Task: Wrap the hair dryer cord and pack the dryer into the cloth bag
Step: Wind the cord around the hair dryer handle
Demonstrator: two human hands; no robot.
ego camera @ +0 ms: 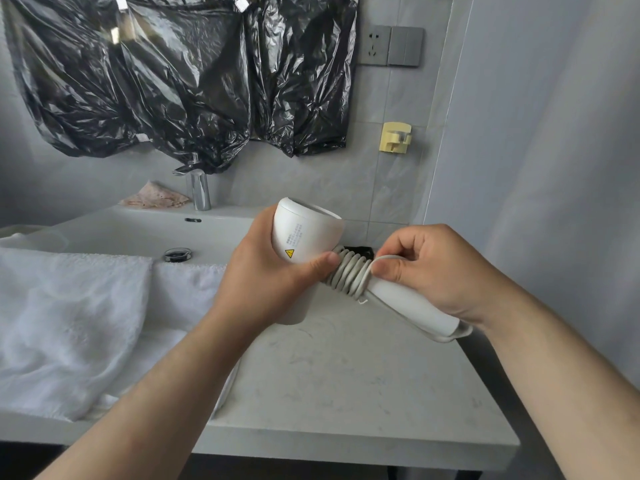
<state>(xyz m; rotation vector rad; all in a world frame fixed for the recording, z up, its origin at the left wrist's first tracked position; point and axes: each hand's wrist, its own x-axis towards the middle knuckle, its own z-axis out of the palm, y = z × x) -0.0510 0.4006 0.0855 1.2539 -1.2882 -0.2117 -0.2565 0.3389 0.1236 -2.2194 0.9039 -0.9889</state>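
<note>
Dryer [304,233] is held above the table [346,375] in the curled left grip [273,271], thumb pressed on the cord [349,271] coils, with the loose end pinched by the right grip [433,268] just beside them; if tension is lost there, the coils can be sprung loose along the handle.

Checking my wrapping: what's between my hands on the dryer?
Coils of cord round the hair dryer handle, between left hand and right hand; head view shows it.

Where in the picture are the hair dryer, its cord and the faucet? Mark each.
hair dryer [311,225], head view, white barrel beside the warning label.
cord [349,272], head view, coils round the handle.
faucet [198,192], head view, chrome column.
</note>
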